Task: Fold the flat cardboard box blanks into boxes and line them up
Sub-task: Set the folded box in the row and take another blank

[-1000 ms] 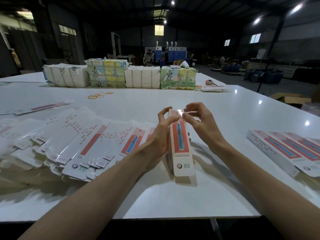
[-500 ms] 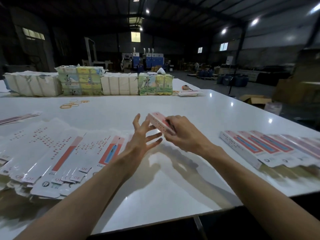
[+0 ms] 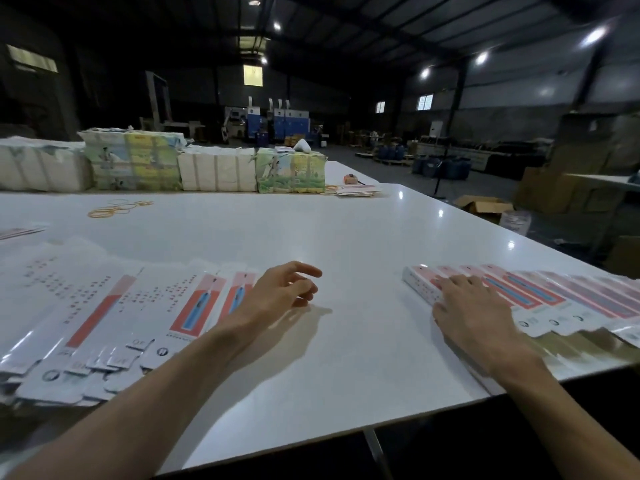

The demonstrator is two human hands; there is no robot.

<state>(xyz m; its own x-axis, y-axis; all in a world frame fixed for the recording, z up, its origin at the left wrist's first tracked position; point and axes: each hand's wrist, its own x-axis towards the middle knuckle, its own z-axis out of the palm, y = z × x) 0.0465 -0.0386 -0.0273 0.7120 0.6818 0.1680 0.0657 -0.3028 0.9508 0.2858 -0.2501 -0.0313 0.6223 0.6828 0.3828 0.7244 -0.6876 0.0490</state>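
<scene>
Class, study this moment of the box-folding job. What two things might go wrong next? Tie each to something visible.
1. The right hand rests on the end box of the row of folded boxes; a hard push might skew the row, whose near ends lie close to the table edge.
2. The flat blanks lie in a loose overlapping fan; the left hand might drag several at once.

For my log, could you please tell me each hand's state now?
Left hand: open, empty.
Right hand: open, resting on red-and-white folded cardboard box.
</scene>
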